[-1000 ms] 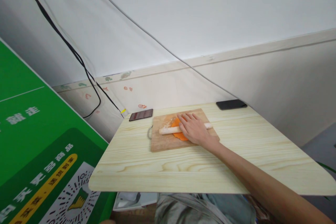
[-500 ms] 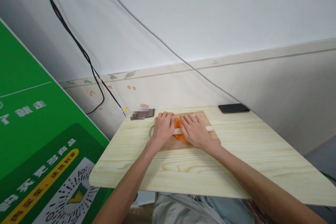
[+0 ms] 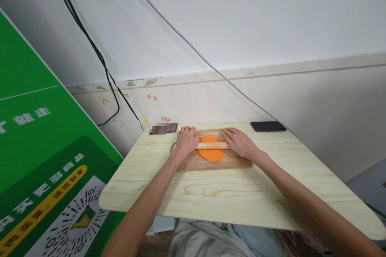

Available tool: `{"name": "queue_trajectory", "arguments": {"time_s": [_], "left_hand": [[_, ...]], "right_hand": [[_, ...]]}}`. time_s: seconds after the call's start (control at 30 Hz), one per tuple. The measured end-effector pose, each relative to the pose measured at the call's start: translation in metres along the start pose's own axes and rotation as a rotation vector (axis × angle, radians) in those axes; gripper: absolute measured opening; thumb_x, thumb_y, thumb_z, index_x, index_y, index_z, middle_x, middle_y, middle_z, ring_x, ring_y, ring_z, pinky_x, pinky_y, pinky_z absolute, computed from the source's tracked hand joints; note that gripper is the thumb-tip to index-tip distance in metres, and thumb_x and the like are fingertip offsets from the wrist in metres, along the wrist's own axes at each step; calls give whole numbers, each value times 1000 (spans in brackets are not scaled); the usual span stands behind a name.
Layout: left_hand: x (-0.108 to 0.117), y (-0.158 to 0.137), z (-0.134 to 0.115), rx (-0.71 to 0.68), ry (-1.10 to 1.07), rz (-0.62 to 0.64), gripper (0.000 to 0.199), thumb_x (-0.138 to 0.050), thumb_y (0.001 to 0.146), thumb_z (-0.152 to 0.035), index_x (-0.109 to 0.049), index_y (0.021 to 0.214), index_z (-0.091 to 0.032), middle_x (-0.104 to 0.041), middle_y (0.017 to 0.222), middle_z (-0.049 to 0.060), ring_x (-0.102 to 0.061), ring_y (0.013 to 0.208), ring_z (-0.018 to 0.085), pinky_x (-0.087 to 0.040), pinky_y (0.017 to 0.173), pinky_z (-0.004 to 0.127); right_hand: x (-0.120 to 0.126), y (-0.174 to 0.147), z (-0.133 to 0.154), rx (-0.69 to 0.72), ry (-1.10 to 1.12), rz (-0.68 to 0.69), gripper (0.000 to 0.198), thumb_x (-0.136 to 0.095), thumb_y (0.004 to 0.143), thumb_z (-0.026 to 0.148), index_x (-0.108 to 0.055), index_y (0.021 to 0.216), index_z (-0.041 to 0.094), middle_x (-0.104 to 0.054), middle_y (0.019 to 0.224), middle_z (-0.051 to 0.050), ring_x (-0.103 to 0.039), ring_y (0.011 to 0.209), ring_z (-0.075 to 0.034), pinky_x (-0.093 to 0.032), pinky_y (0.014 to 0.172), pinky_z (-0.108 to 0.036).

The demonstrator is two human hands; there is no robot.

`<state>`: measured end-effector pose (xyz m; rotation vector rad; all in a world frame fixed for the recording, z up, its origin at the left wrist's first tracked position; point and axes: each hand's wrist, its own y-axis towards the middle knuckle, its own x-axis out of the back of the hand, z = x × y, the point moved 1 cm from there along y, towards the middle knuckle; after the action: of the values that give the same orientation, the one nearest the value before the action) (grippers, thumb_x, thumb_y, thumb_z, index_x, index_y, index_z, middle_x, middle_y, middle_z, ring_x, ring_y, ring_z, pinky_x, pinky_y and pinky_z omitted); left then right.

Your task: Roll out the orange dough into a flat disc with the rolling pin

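Observation:
A pale wooden rolling pin [image 3: 212, 145] lies across a flat, roughly round orange sheet of dough [image 3: 213, 155]. Under both is a wooden cutting board [image 3: 193, 164] with a little crumbly residue on it. My left hand [image 3: 187, 139] is closed over the pin's left end, and my right hand [image 3: 239, 141] is closed over its right end. Both pin ends are hidden beneath the hands. The dough shows above and below the pin, between my hands.
On the light wood-grain table [image 3: 211, 196], a black phone [image 3: 268, 126] lies at the back right. A dark, partly blurred flat object [image 3: 164, 128] lies at the back left. Cables [image 3: 102, 62] hang along the wall, and a green printed panel [image 3: 45, 136] stands left.
My right hand has slid right, from the pin's middle to its right end, uncovering more of the dough. The left hand stays on the left end. The view has shifted slightly.

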<state>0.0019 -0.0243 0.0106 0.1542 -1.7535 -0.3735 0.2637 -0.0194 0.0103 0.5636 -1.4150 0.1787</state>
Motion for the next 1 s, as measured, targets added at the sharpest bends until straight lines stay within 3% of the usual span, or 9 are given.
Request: {"name": "queue_trajectory", "arguments": {"time_s": [0.33, 0.53, 0.77, 1.0], "left_hand": [[-20, 9, 14, -67, -19, 99, 37, -42, 106, -20, -67, 133, -17, -69, 131, 16, -59, 134, 28, -44, 118, 41], [-10, -8, 10, -156, -40, 83, 42, -34, 111, -29, -65, 137, -18, -68, 130, 15, -63, 126, 27, -47, 118, 43], [-19, -37, 11, -221, -41, -30, 48, -29, 112, -29, -58, 149, -16, -64, 152, 13, -49, 154, 28, -34, 134, 49], [-11, -63, 5, -272, -29, -62, 55, -24, 115, -34, -54, 155, -10, -60, 159, 18, -44, 159, 29, -36, 134, 53]], "right_hand": [[-4, 2, 4, -7, -3, -24, 57, -32, 108, 23, -58, 156, 6, -65, 154, -20, -58, 144, -32, -43, 123, -47], [-4, -14, 9, 70, 23, -112, 56, -30, 109, 26, -66, 146, 5, -68, 149, -21, -59, 143, -33, -45, 122, -48], [-4, -40, 17, 133, 33, -178, 57, -27, 111, 31, -67, 146, 8, -69, 149, -20, -60, 144, -33, -47, 122, -52], [-1, -65, 27, 127, 36, -189, 58, -27, 114, 35, -63, 152, 9, -67, 152, -19, -60, 146, -31, -45, 125, -52]]}}
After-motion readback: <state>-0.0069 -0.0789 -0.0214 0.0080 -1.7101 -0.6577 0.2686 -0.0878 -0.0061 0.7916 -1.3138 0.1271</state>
